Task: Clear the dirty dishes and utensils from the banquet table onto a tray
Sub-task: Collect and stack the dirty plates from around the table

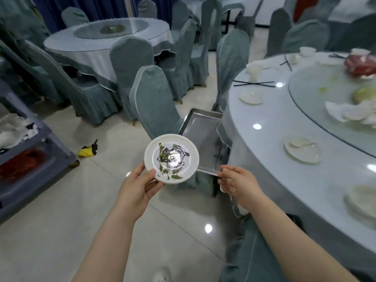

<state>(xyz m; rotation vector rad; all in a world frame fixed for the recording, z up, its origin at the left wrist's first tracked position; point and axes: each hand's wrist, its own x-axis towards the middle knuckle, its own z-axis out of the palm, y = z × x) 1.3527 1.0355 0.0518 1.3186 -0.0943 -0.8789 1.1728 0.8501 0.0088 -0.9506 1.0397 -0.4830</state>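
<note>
Dirty plate [171,158] held just left of the tray [200,137].
Your left hand [136,192] pinches the plate's near rim; your right hand [237,183] grips the tray's near corner.

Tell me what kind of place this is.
Most likely a banquet hall after a meal. Round clothed tables with glass turntables, fabric-covered chairs, and dirty plates and chopsticks left on the near table point to it.
</note>
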